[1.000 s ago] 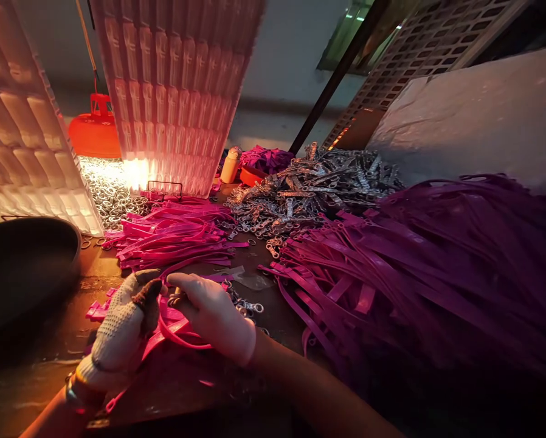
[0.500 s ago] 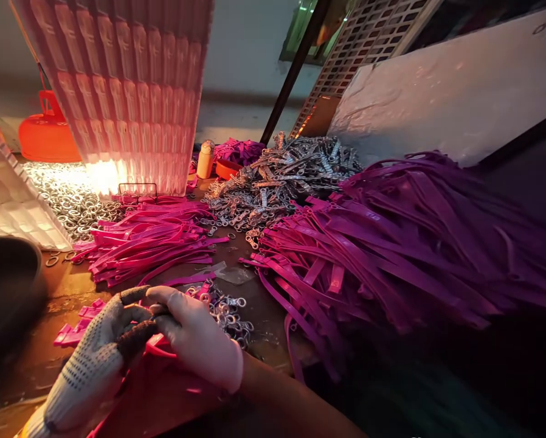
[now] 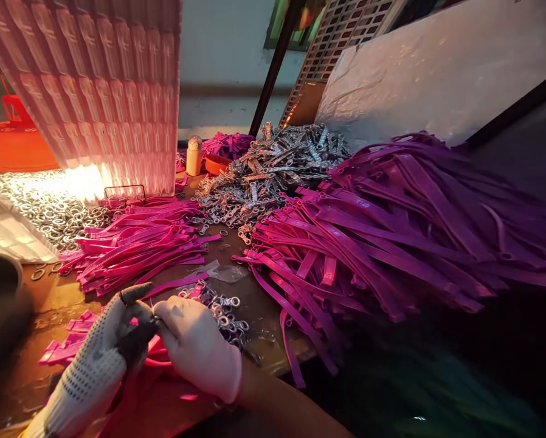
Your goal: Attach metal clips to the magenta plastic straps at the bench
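At the near edge of the table my left hand (image 3: 102,350), in a white dotted glove with dark fingertips, is closed in a pinch. Against it, my right hand (image 3: 197,344) in a thin white glove also pinches, fingertips meeting those of the left. A small dark piece between the fingertips is mostly hidden. Pink straps (image 3: 157,353) show just beneath both hands; whether either is gripped I cannot tell. Behind my right hand lies a small pile of metal rings and clasps (image 3: 227,313). More pink straps (image 3: 75,334) lie beside my left hand.
A bundle of pink straps (image 3: 140,243) lies ahead, with a large purple strap heap (image 3: 391,219) at right. Metal clasps (image 3: 273,164) are piled behind. Metal rings (image 3: 63,210) lie under a red lamp (image 3: 20,140) beside a ridged plastic panel (image 3: 118,91). A dark round container (image 3: 2,304) stands left.
The view has shifted slightly to the right. My right fingers have drawn down into a tighter pinch against the left fingertips; both hands remain together.
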Demonstrator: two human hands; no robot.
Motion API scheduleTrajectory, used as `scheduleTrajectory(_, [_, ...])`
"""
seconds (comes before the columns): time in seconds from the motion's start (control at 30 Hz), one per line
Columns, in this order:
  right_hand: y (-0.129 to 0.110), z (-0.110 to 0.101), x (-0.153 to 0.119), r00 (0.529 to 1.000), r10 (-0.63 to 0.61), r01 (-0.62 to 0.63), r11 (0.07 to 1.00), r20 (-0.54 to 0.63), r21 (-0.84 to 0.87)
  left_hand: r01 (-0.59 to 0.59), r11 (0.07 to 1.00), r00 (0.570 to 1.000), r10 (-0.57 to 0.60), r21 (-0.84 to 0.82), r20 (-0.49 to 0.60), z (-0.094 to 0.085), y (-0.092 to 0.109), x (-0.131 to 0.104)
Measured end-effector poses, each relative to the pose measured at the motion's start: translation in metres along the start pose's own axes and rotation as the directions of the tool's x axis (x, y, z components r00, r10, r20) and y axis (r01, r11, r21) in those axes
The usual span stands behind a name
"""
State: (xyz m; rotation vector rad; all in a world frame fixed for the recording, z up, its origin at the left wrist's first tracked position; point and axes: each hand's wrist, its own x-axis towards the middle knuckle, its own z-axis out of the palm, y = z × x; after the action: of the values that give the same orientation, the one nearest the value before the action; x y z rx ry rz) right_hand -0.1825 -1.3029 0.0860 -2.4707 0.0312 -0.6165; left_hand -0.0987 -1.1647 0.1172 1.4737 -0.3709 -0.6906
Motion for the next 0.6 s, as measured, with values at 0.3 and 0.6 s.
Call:
scheduleTrajectory(0.3, [0.001, -0.01, 0.003, 0.992, 0.017, -0.031, 0.994, -0.124, -0.106, 0.118, 0.988, 0.989, -0.125, -0.098, -0.078, 0.027, 0.011, 0.011])
scheduleTrajectory(0.6, [0.054, -0.046, -0.004, 0.811, 0.528, -0.345, 0.78, -0.253, 0.522, -0.312, 0.831, 0.915, 0.131, 0.46, 0.383, 0.053, 0.004, 0.117])
